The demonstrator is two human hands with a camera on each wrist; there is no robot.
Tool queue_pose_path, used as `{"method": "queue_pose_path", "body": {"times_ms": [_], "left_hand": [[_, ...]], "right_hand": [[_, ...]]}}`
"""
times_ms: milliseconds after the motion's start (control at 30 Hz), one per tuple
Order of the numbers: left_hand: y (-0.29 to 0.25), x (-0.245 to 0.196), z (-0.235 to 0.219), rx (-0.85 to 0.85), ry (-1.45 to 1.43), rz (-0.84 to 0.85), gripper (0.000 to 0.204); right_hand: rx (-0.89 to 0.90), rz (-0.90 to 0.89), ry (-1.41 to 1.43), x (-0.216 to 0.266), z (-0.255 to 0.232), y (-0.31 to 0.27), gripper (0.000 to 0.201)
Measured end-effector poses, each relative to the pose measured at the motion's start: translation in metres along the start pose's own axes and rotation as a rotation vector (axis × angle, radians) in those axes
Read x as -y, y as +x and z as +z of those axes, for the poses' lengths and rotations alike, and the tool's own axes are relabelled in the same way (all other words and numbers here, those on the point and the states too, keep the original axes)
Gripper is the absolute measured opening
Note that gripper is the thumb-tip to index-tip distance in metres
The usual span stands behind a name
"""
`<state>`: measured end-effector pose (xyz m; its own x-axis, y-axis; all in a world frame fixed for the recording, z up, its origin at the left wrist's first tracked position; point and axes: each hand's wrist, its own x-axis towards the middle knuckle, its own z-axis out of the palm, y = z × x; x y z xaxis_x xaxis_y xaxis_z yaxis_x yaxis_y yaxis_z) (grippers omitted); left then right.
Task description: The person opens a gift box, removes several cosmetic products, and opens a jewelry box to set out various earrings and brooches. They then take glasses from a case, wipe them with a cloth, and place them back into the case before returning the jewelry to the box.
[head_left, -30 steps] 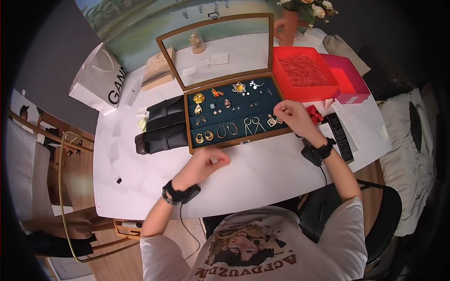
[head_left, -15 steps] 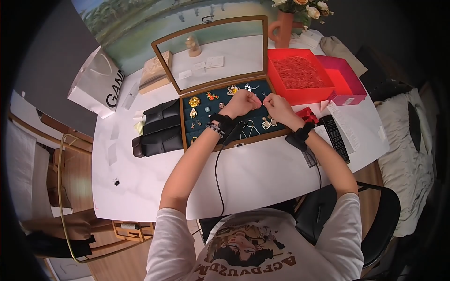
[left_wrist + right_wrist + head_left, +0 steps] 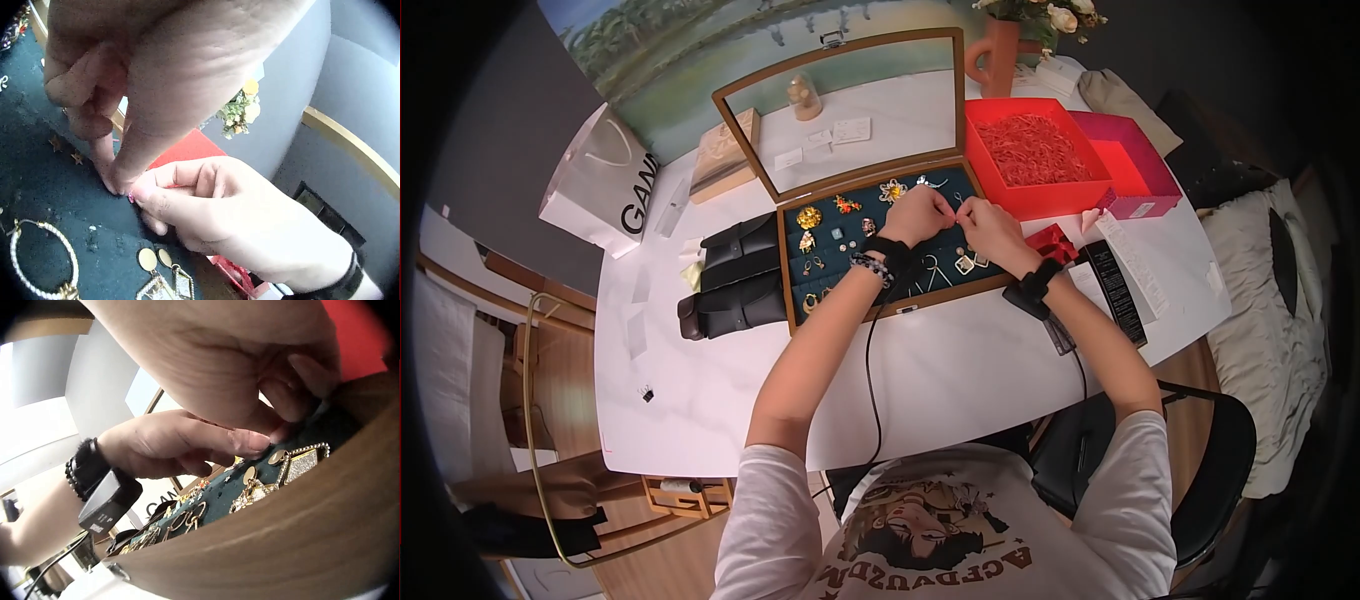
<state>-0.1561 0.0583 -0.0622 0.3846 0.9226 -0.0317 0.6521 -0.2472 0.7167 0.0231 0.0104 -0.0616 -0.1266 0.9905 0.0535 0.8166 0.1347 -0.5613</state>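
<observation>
Both hands meet over the right part of a wooden jewelry box (image 3: 945, 299) with a dark green lining. My left hand (image 3: 914, 216) pinches with thumb and forefinger, its tips against those of my right hand (image 3: 996, 240). Between the fingertips shows a tiny pink sparkling gem piece (image 3: 131, 197), mostly covered by the fingers. Below the hands lie square drop earrings (image 3: 164, 285), a twisted hoop earring (image 3: 44, 226) and star studs (image 3: 77, 157). Farther left in the box are a gold brooch (image 3: 809, 217) and an orange brooch (image 3: 846, 204).
The box's glass lid (image 3: 740, 140) stands raised behind. Black leather cases (image 3: 738, 300) lie to its left, near a white paper bag (image 3: 590, 185). On the right are a red box (image 3: 1040, 200) of shredded paper, a magenta box (image 3: 1145, 190) and a black printed strip (image 3: 1115, 290).
My left hand has moved from the front edge of the box up and right to meet the right hand. The right hand has shifted slightly left. Over the last half second both stay together.
</observation>
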Motion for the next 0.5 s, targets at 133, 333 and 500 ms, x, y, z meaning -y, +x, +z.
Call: {"method": "queue_pose_path", "body": {"times_ms": [133, 333, 500], "left_hand": [[-0.006, -0.011, 0.002, -0.168, 0.234, 0.021, 0.014], [-0.005, -0.005, -0.002, -0.137, 0.13, 0.053, 0.013], [-0.058, -0.018, -0.038, -0.199, 0.048, 0.141, 0.013]], "right_hand": [[-0.085, -0.003, -0.098, 0.005, 0.002, -0.002, 0.017], [-0.079, -0.017, -0.068, 0.004, -0.001, -0.002, 0.014], [-0.07, -0.007, 0.166, 0.003, -0.013, -0.009, 0.016]]}}
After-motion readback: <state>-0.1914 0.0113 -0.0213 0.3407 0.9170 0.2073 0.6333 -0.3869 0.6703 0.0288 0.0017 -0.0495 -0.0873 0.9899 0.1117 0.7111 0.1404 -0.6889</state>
